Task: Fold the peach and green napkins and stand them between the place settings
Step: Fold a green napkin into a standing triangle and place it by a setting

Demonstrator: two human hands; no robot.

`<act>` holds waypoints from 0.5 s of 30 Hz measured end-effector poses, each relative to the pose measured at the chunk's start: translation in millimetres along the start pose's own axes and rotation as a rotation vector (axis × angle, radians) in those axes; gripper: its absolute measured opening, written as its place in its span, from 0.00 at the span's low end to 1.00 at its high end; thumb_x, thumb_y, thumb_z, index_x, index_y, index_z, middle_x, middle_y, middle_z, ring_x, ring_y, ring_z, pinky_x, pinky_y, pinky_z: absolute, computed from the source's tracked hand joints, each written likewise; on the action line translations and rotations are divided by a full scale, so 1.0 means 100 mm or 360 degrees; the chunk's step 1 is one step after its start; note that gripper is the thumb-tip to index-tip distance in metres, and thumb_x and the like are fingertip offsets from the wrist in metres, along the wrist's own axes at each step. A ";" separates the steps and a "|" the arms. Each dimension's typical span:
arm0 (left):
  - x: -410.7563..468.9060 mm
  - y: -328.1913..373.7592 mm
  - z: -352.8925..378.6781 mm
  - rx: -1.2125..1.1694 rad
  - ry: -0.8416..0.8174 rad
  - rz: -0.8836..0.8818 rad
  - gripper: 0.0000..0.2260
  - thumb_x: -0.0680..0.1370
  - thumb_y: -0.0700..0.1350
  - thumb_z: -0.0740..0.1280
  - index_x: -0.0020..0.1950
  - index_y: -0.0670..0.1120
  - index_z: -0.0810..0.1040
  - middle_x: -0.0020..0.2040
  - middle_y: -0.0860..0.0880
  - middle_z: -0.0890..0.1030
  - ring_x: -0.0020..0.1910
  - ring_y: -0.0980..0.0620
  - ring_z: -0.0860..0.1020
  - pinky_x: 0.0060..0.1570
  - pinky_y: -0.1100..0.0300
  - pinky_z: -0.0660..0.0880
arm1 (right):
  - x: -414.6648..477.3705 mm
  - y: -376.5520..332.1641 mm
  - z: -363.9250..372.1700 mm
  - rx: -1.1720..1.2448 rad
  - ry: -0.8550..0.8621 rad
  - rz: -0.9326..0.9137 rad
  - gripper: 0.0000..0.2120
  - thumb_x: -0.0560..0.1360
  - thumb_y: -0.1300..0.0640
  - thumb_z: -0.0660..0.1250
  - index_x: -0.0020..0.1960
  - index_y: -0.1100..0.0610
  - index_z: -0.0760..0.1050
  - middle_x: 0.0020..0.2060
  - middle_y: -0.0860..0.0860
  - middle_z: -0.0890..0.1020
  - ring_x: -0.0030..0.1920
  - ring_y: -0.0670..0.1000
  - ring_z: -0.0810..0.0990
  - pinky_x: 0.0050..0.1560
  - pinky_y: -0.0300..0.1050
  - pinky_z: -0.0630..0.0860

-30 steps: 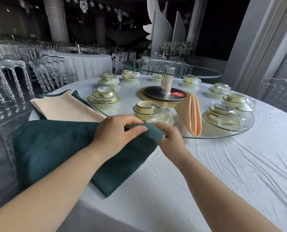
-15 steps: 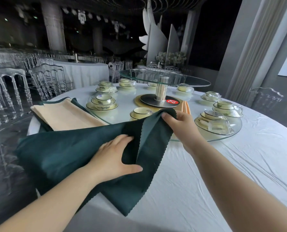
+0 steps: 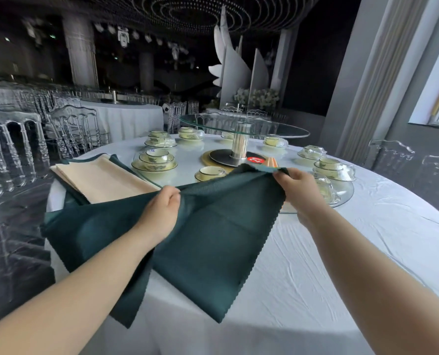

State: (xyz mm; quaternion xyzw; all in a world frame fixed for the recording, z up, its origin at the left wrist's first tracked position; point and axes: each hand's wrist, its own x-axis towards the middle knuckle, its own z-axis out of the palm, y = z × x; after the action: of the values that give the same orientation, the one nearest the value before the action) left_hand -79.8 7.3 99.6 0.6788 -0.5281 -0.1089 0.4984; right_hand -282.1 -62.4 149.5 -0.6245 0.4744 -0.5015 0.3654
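A dark green napkin (image 3: 213, 242) is lifted off the white tablecloth, held up by its top edge. My left hand (image 3: 159, 213) pinches that edge near the middle. My right hand (image 3: 294, 185) grips its far right corner, raised over the glass turntable rim. More green cloth (image 3: 85, 237) lies flat at the left table edge. A stack of flat peach napkins (image 3: 103, 180) rests behind it. A folded peach napkin (image 3: 271, 162) stands on the turntable, mostly hidden behind the raised green cloth.
Cup-and-saucer place settings (image 3: 157, 160) ring the lower glass turntable (image 3: 346, 194). A metal post (image 3: 240, 146) carries an upper glass disc. Clear chairs (image 3: 13, 147) stand at the left, and one (image 3: 392, 155) at the right. The tablecloth (image 3: 341, 252) spreads to the right.
The right hand pulled the green napkin's corner up and to the right, opening the cloth out. The left hand left the flat cloth and took hold of the top edge.
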 end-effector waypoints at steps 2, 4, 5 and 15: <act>0.02 0.25 -0.10 -0.0045 0.0046 0.0023 0.07 0.81 0.42 0.52 0.49 0.44 0.69 0.46 0.47 0.71 0.48 0.49 0.68 0.34 0.60 0.54 | -0.02 -0.10 -0.09 0.0027 0.0073 0.0022 0.11 0.78 0.57 0.60 0.37 0.54 0.73 0.39 0.53 0.75 0.41 0.50 0.71 0.39 0.43 0.66; 0.05 0.49 -0.18 0.0020 0.0138 0.0145 0.09 0.82 0.42 0.52 0.47 0.43 0.70 0.43 0.48 0.71 0.46 0.50 0.66 0.34 0.60 0.54 | -0.02 -0.25 -0.18 0.0074 0.0182 0.0006 0.10 0.78 0.57 0.59 0.44 0.61 0.76 0.41 0.54 0.75 0.44 0.51 0.71 0.45 0.44 0.68; 0.07 0.61 -0.22 0.0044 0.0175 0.0235 0.10 0.82 0.41 0.52 0.49 0.42 0.71 0.43 0.48 0.71 0.46 0.51 0.66 0.35 0.60 0.54 | -0.04 -0.34 -0.24 0.0063 0.0251 -0.0048 0.10 0.78 0.57 0.59 0.46 0.62 0.76 0.42 0.55 0.75 0.44 0.51 0.71 0.46 0.45 0.69; 0.08 1.37 -0.87 -0.0639 -0.0805 0.0451 0.12 0.66 0.51 0.66 0.41 0.43 0.78 0.32 0.52 0.82 0.29 0.58 0.78 0.30 0.69 0.74 | -0.47 -1.30 -1.19 -0.0434 -0.0103 -0.0091 0.07 0.70 0.50 0.70 0.38 0.52 0.76 0.34 0.47 0.80 0.29 0.46 0.79 0.33 0.38 0.77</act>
State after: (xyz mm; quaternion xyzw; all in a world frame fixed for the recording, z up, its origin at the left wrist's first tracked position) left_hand -100.6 57.0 252.8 0.4388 -0.6919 -0.3051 0.4854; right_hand -370.7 21.9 285.4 -0.6974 0.5082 -0.4222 0.2778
